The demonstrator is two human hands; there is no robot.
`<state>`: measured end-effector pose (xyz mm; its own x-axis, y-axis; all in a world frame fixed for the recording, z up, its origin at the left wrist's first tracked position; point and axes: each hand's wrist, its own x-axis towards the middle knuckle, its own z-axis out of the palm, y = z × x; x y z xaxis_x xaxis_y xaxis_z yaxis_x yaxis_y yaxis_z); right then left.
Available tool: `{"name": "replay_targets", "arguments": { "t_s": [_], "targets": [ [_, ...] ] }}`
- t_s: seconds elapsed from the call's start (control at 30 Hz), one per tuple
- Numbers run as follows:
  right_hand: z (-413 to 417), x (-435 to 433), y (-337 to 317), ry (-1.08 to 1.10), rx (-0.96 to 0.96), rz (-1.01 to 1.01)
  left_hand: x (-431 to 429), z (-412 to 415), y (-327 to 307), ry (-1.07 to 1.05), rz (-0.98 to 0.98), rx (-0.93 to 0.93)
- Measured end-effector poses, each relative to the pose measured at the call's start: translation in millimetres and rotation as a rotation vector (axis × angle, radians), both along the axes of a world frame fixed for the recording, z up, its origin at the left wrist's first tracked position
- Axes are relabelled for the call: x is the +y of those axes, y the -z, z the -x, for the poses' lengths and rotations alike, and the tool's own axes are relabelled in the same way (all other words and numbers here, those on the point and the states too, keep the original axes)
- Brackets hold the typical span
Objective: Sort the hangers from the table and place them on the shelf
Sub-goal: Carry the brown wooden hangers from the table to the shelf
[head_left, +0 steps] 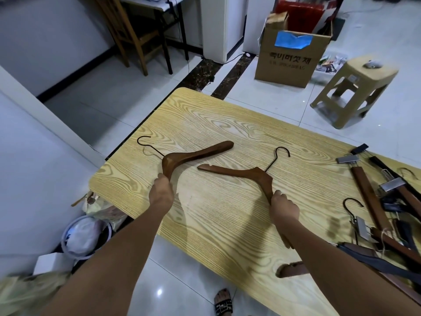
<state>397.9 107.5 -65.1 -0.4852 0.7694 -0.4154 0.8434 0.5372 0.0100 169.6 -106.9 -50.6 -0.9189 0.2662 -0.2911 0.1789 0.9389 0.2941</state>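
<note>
Evidently a matching pair is being gathered. The left hand (160,190) curls round one arm-end of a dark wooden coat hanger (196,153) at centre-left. The right hand (283,206) grips the arm-end of a second wooden coat hanger (239,173) at centre. Both grasps are closed tightly on the wood. Each hanger points away from the person, its black wire hook at the far end. Holding them by the near tips probably lets the person compare the two shapes and bring them together as one sort. Whether they rest on the tabletop or hang just above it, I cannot tell.

A jumbled pile of clip hangers (387,201) lies at the right edge of the frame, well apart from the pair, so much sorting seems left to do. No shelf is in view.

The table (227,224) has a pale yellow wood-grain top with rounded corners and stands on glossy white floor tiles. A cardboard box (289,62) and a beige plastic stool (355,87) stand at upper right, a wooden chair (134,35) at upper left, and a waste bin (84,233) at lower left.
</note>
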Motion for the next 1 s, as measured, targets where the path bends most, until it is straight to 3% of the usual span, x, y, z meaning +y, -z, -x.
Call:
{"name": "replay_targets", "arguments": {
  "t_s": [0.37,0.63,1.0],
  "targets": [
    [17,-1,-50,0.049,0.147,-0.066,-39,12,-61,0.097,0.076,0.287],
    [29,-8,-100,-0.258,0.264,-0.210,-82,8,-125,-0.034,0.012,0.288],
    [63,-65,-157,-0.648,0.427,-0.166,-179,-63,-206,-0.374,0.021,0.425]
  ]
}}
